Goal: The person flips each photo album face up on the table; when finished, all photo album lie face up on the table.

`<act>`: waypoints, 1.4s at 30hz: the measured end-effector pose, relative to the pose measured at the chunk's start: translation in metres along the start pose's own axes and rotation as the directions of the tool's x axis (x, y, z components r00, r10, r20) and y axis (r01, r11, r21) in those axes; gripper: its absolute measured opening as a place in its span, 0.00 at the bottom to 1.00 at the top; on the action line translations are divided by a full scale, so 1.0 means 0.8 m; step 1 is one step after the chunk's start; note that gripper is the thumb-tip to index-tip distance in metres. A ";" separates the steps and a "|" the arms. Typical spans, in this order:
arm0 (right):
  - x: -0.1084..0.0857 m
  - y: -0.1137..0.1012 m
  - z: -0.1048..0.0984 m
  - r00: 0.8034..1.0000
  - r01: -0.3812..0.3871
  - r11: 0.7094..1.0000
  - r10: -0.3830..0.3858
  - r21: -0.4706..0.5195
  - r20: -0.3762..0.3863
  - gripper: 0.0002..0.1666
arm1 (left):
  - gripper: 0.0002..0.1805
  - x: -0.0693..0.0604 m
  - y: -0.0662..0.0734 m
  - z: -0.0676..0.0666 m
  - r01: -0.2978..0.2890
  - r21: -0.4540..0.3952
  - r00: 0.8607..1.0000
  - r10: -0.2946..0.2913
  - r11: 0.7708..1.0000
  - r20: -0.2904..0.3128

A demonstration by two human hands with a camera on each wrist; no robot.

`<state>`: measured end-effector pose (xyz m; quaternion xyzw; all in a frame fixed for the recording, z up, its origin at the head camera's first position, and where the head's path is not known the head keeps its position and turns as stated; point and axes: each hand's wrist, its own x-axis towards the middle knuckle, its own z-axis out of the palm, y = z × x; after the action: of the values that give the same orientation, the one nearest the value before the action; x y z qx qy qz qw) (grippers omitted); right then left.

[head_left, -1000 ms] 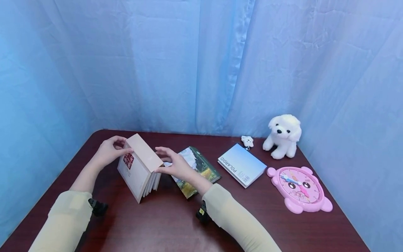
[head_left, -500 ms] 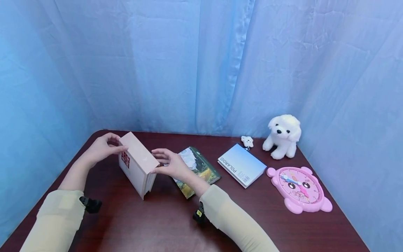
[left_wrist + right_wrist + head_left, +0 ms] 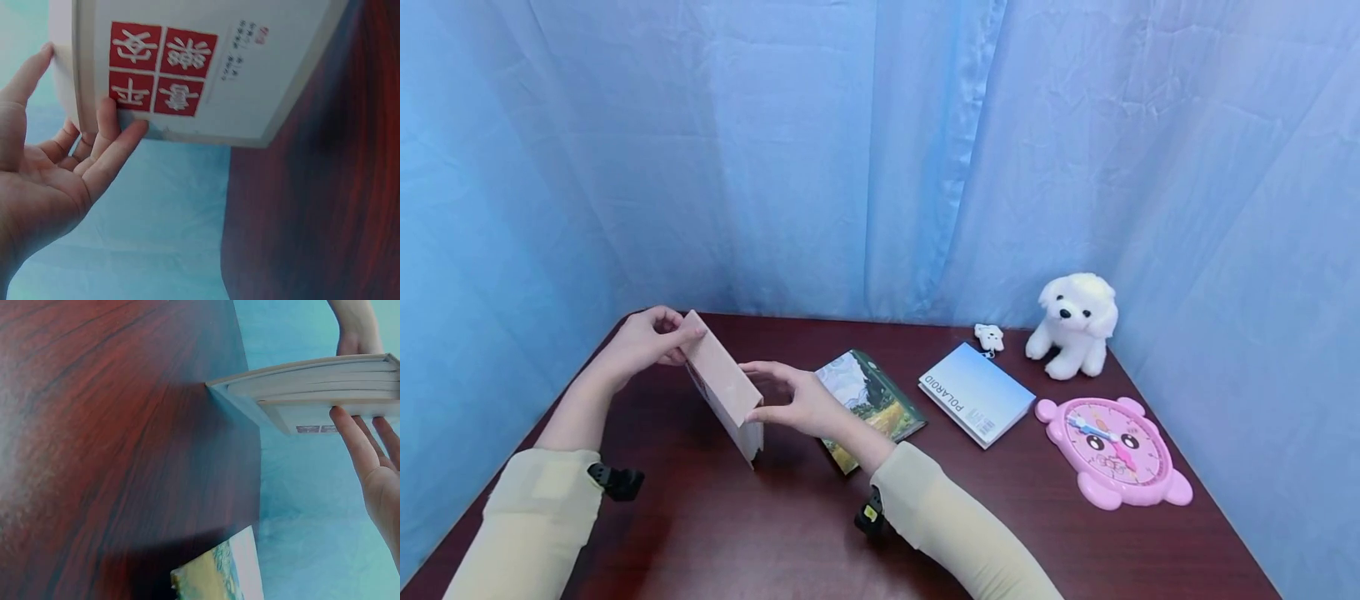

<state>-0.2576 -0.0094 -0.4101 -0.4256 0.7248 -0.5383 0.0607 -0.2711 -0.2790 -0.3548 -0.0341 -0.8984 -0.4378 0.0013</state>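
Note:
A thick pale hardcover book stands tilted on its edge over the left part of the table, spine upward. Red squares with white characters mark the cover in the left wrist view. My left hand holds the far end of the spine, thumb on top, with fingers against the cover. At the near end my right hand grips it, thumb at the spine's corner and fingers on the other side. The page edges show in the right wrist view, with the right fingers touching the cover below.
A book with a painted landscape cover lies just right of my right hand. Farther right are a blue-white POLAROID album, a small white charm, a white plush dog and a pink toy clock. Curtains surround the table.
Both hands have shifted slightly left with the pale book. It has turned so its red-marked cover is mostly hidden from the head view, and its fanned pages have come together.

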 end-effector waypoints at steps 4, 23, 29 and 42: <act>0.001 -0.008 0.004 0.999 0.042 0.999 -0.041 -0.028 0.015 0.37 | 0.38 -0.001 0.009 -0.001 0.025 -0.015 1.000 -0.025 1.000 -0.006; -0.002 -0.005 0.009 0.997 -0.077 0.991 0.079 0.112 -0.017 0.38 | 0.26 -0.012 0.026 -0.007 -0.097 -0.026 0.991 0.094 0.995 -0.091; 0.000 -0.001 0.006 0.995 -0.097 0.995 0.096 -0.031 -0.034 0.40 | 0.20 -0.014 0.030 -0.008 -0.178 -0.054 0.979 0.171 0.983 -0.111; -0.012 -0.030 0.005 0.989 -0.109 0.994 0.108 0.003 0.097 0.48 | 0.18 -0.023 0.052 0.004 -0.228 -0.215 0.973 0.216 0.950 -0.075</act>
<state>-0.2358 -0.0074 -0.3952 -0.4108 0.7409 -0.5161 0.1267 -0.2500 -0.2522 -0.3242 -0.1239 -0.8339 -0.5334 0.0693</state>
